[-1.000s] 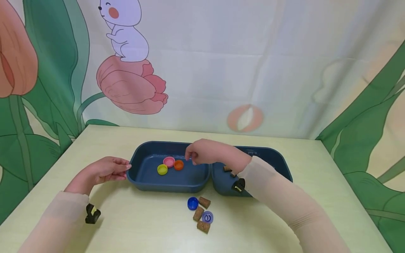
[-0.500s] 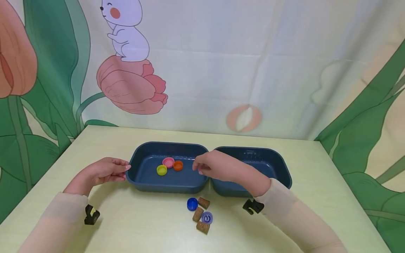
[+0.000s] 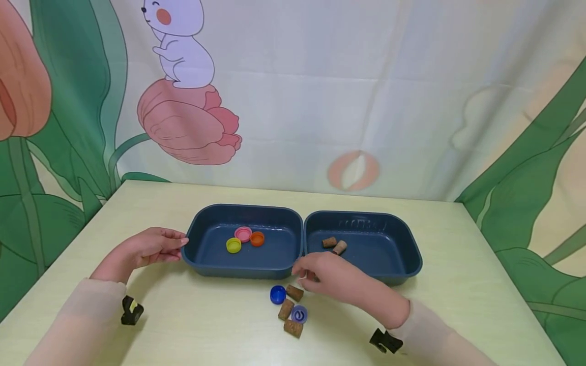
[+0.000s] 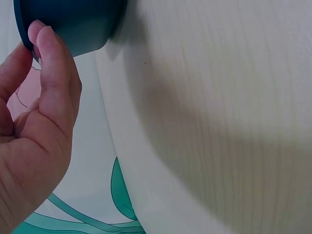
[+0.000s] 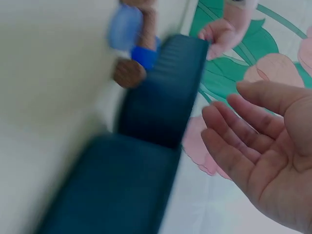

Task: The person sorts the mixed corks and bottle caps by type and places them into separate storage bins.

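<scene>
My left hand (image 3: pixel 153 246) pinches the left rim of the left dark blue bin (image 3: pixel 242 272) between thumb and fingers, as the left wrist view (image 4: pixel 46 97) also shows. That bin holds a pink cap (image 3: pixel 243 233), an orange cap (image 3: pixel 257 239) and a yellow cap (image 3: pixel 233 245). My right hand (image 3: pixel 329 274) hovers by the bins' front edges, fingers loosely bent and holding nothing in the right wrist view. Just in front of it on the table lie a blue cap (image 3: pixel 277 294), a purple cap (image 3: pixel 299 314) and three corks (image 3: pixel 293 328).
A second dark blue bin (image 3: pixel 398 274) stands against the left bin's right end, with two corks (image 3: pixel 340 247) inside. Both rest on a pale wooden table (image 3: pixel 220 325). Behind the table hangs a printed curtain (image 3: pixel 293 127).
My right hand has moved from over the left bin towards me and to the right, down near the front edges. The corks in the right bin show again. My left hand has stayed put.
</scene>
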### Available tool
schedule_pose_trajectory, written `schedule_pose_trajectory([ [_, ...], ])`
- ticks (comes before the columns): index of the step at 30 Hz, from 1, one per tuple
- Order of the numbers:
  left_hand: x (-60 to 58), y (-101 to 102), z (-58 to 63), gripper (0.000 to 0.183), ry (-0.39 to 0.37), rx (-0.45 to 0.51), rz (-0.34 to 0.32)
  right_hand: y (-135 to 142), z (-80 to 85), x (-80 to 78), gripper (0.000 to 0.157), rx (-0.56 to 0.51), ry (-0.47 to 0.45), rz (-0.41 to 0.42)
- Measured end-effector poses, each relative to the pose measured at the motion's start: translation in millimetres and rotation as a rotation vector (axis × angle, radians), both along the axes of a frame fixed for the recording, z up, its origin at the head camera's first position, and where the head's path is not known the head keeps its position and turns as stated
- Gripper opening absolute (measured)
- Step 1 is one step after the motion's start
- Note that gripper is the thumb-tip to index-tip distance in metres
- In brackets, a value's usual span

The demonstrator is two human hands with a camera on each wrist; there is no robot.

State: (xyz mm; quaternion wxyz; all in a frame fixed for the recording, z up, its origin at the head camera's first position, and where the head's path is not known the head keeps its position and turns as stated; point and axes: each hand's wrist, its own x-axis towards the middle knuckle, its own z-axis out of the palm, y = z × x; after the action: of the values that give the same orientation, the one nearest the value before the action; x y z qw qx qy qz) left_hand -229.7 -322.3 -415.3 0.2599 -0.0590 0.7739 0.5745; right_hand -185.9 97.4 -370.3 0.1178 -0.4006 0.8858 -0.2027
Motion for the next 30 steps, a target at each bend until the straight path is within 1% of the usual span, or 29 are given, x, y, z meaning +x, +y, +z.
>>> schedule_pose_trajectory([
  [4, 0.3, -0.6, -0.6, 0.041, 0.0, -0.002, -0.001, 2.5, -12.4, 9.4, 0.02, -0.025, 0.0, -0.054],
  [7, 0.9, -1.2, -0.7, 0.043, 0.002, -0.004, -0.001, 2.5, -17.4, 14.9, 0.021, -0.037, 0.0, -0.086],
  [14, 1.7, -1.5, -2.0, 0.037, 0.004, 0.018, 0.002, 0.9, -29.6, 20.5, 0.028, -0.025, -0.002, -0.143],
  [18, 2.2, -1.6, -2.2, 0.037, 0.005, 0.026, -0.002, -0.8, -38.8, 20.9, 0.031, -0.012, 0.024, -0.151],
  [23, 2.3, -1.9, -1.6, 0.039, 0.006, 0.021, -0.001, -2.3, -49.4, 19.5, 0.03, -0.009, 0.101, -0.142],
  [25, 2.1, -1.4, -1.4, 0.039, 0.007, 0.019, -0.002, -2.9, -52.3, 18.7, 0.028, -0.006, 0.112, -0.143],
  [30, 1.7, -0.5, -1.8, 0.037, 0.008, 0.018, -0.007, -5.1, -56.8, 16.3, 0.024, 0.012, 0.088, -0.164],
])
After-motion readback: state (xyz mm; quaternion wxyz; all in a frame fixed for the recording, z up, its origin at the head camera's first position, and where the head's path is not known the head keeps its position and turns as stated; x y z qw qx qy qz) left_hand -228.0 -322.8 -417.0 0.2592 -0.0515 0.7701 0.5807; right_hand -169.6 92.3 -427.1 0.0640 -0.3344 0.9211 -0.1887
